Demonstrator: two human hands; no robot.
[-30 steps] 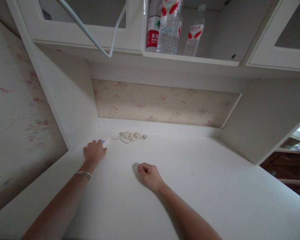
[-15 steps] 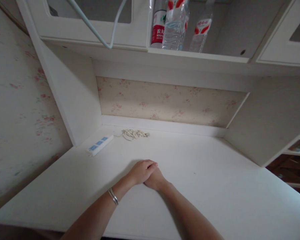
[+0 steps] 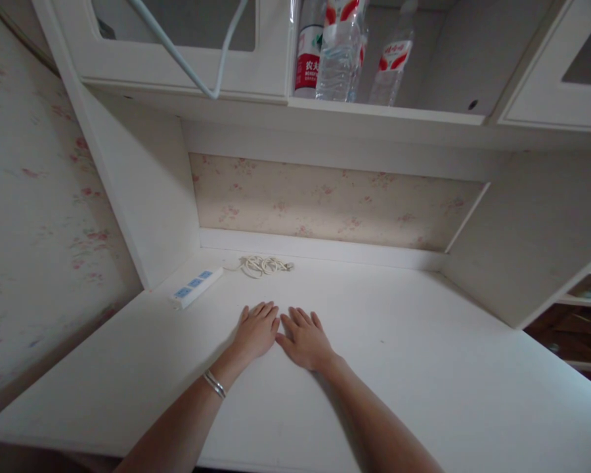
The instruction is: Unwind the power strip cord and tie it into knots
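My left hand (image 3: 257, 330) lies palm down on the white desk (image 3: 414, 394), its fingers stretched out. A silver bracelet (image 3: 215, 384) circles that wrist. Close beside it, my right hand (image 3: 305, 338) also rests flat on the desk with its fingers spread. The two thumbs are almost touching, and neither hand holds anything. Beyond the left hand is a white power strip (image 3: 197, 287) with blue socket faces. Its cord (image 3: 263, 265) lies in a loose coil behind the hands.
Overhead, a cabinet shelf (image 3: 389, 112) holds several plastic bottles (image 3: 337, 62). A pale bent tube or cable (image 3: 177, 58) hangs in front of the left cabinet door (image 3: 246, 79). Side panels (image 3: 138, 177) stand at both ends of the desk, with flowered wallpaper (image 3: 325, 200) at the back.
My left hand was lying over the right one. They have come apart, left hand to the left, and both now lie flat with fingers extended.
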